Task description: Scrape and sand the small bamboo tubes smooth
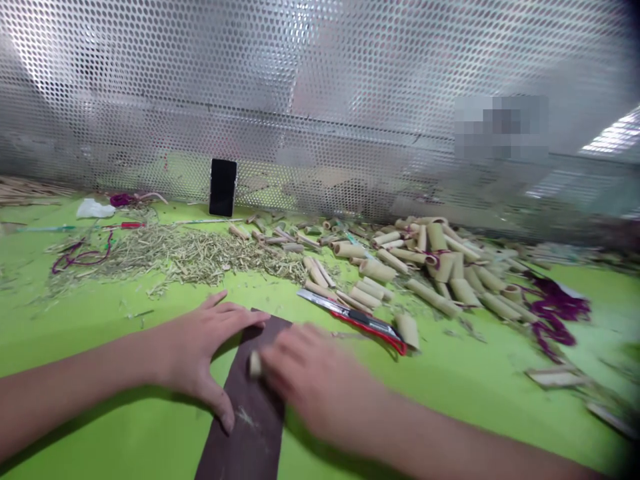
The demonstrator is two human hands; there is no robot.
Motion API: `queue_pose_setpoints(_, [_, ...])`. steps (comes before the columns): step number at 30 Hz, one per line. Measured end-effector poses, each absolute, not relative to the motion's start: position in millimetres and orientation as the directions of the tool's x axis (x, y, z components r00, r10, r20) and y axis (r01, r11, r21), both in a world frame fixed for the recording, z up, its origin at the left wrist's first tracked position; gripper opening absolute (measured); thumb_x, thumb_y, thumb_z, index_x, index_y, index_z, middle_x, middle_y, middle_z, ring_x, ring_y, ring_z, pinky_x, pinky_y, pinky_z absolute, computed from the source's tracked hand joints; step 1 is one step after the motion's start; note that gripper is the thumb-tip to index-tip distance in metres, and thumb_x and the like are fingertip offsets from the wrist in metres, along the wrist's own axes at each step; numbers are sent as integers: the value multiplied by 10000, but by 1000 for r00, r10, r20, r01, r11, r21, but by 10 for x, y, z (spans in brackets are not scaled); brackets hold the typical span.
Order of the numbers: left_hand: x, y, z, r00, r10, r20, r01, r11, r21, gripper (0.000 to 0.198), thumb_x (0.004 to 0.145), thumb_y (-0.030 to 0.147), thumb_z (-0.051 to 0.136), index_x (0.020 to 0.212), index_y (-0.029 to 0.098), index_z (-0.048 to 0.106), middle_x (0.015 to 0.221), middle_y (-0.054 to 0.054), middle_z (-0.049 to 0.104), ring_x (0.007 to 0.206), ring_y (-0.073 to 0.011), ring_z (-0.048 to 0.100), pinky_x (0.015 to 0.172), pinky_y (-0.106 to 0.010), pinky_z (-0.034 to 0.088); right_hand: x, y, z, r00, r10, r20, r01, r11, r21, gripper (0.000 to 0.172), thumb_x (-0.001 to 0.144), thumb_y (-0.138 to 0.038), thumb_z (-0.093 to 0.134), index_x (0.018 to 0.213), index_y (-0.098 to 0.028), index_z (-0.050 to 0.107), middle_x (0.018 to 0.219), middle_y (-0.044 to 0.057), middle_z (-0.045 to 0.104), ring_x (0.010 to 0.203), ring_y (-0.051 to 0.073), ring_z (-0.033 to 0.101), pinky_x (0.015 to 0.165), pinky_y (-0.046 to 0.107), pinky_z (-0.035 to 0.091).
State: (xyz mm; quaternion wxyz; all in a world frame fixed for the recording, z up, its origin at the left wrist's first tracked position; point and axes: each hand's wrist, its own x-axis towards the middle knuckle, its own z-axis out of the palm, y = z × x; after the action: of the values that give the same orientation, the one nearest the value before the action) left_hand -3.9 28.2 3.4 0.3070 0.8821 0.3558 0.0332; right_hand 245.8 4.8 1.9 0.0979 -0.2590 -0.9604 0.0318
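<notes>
Many pale, bamboo-like cut tubes (444, 268) lie heaped toward the right of the green tabletop (125, 440); whether any are finished cannot be told. A dark brown, sandpaper-like strip (255, 443) lies beneath the hands. The left hand (193, 347) is spread wide, holding nothing, thumb and fingertips on the strip; the blurred right hand (313, 380) curls around a short tube piece (255, 365) at the strip. Pale dust (245, 417) there suggests some rubbing is done; this piece seems partway along.

Right fingers (281, 360) hold tube (255, 365); left fingers (246, 320) touch strip (250, 440)
</notes>
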Motion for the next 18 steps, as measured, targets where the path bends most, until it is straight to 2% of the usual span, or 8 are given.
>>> queue_pose_setpoints(2, [-45, 282, 23, 745, 647, -162, 608, -561, 562, 1210, 611, 727, 835, 1593, 243, 319, 1615, -137, 388, 1488, -411, 347, 1260, -634, -6, 2456, 61, 21, -911, 385, 145, 362, 918, -162, 207, 1016, -287, 548, 1141, -203, 690, 924, 32, 697, 860, 189, 583, 877, 344, 436])
queue_pose_setpoints(6, [-54, 286, -12, 746, 655, -119, 591, -568, 573, 1206, 623, 722, 834, 1598, 245, 307, 1611, -139, 395, 1487, -405, 355, 1262, -630, -6, 2452, 70, 73, -833, 539, 121, 525, 841, -131, 222, 1009, -220, 531, 1162, -160, 681, 1008, 84, 703, 930, 208, 592, 881, 360, 438])
queue_pose_setpoints(9, [-48, 290, -22, 756, 647, -100, 570, -575, 587, 1169, 620, 722, 837, 1577, 254, 355, 1598, -134, 419, 1472, -406, 382, 1266, -624, 17, 2451, 54, 106, -904, 423, 52, 410, 897, -166, 247, 988, -239, 556, 1205, -192, 665, 999, 62, 708, 949, 208, 591, 919, 363, 431])
queue_pose_setpoints(10, [-43, 291, -19, 756, 647, -104, 571, -572, 590, 1170, 617, 725, 836, 1575, 252, 359, 1597, -135, 419, 1472, -411, 381, 1265, -629, 17, 2452, 51, 111, -905, 423, 44, 411, 897, -164, 246, 993, -233, 547, 1206, -195, 663, 1007, 61, 712, 952, 207, 593, 923, 364, 430])
queue_pose_setpoints(13, [-29, 288, -3, 747, 653, -122, 586, -561, 584, 1209, 609, 729, 838, 1588, 233, 332, 1603, -149, 404, 1478, -420, 366, 1260, -639, 2, 2452, 41, 110, -836, 545, 70, 536, 837, -114, 230, 1003, -185, 510, 1166, -161, 671, 1051, 90, 714, 946, 214, 594, 899, 371, 439])
queue_pose_setpoints(14, [-26, 286, 3, 746, 653, -132, 592, -560, 579, 1218, 607, 728, 840, 1590, 225, 328, 1604, -154, 400, 1479, -419, 363, 1259, -641, -1, 2452, 36, 107, -838, 540, 77, 531, 840, -114, 220, 1004, -192, 514, 1153, -160, 672, 1043, 86, 713, 929, 213, 594, 886, 365, 443])
queue_pose_setpoints(17, [-26, 277, 11, 740, 653, -160, 611, -554, 565, 1210, 604, 726, 840, 1584, 220, 344, 1608, -153, 395, 1484, -418, 355, 1259, -643, 0, 2454, 27, 93, -909, 412, 66, 397, 902, -167, 204, 1007, -262, 542, 1153, -203, 673, 994, 41, 714, 907, 201, 599, 893, 350, 444])
queue_pose_setpoints(18, [-29, 274, 10, 739, 654, -160, 612, -554, 564, 1205, 607, 726, 839, 1584, 225, 344, 1608, -150, 395, 1484, -416, 356, 1260, -641, 2, 2458, 32, 86, -901, 426, 76, 409, 896, -169, 210, 1014, -266, 535, 1156, -201, 676, 997, 41, 718, 909, 200, 604, 896, 350, 444])
